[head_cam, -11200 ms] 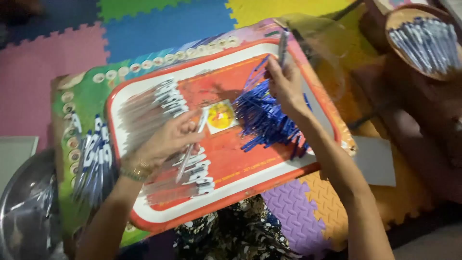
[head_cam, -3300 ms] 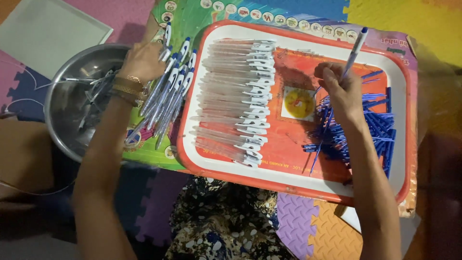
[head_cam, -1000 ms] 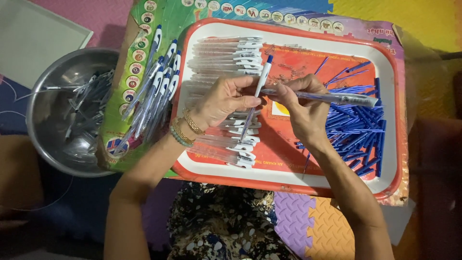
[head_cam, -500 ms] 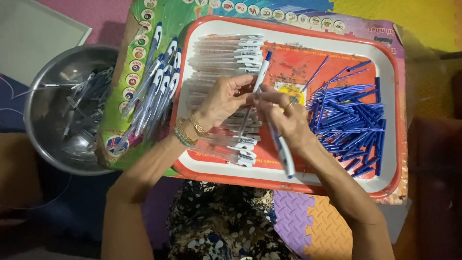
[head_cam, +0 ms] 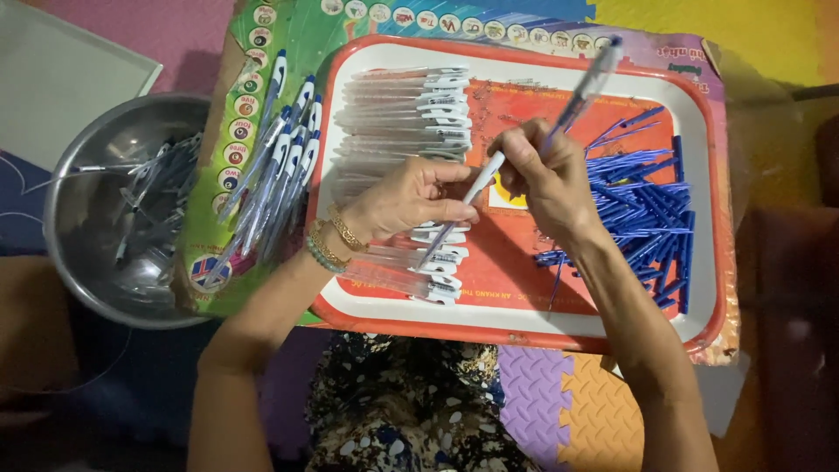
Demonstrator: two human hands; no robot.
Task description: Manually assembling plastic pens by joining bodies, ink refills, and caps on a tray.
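Note:
My left hand (head_cam: 404, 199) pinches a clear pen barrel with a white clip (head_cam: 461, 207), slanted over the red tray (head_cam: 516, 328). My right hand (head_cam: 549, 179) holds a blue-tipped pen (head_cam: 581, 92) that points up and to the right, its lower end meeting the barrel near the tray's middle. A row of clear barrels with white clips (head_cam: 402, 105) lies on the tray's left half. A heap of blue refills (head_cam: 642, 210) lies on its right half.
Several assembled pens (head_cam: 275, 162) lie on a colourful board (head_cam: 253, 79) left of the tray. A steel bowl (head_cam: 83, 262) at far left holds more pen parts. Foam floor mats surround the work area; my patterned lap (head_cam: 411, 411) is below the tray.
My right hand has swung its pen from pointing down to pointing up and right. Both hands stay together over the tray's middle.

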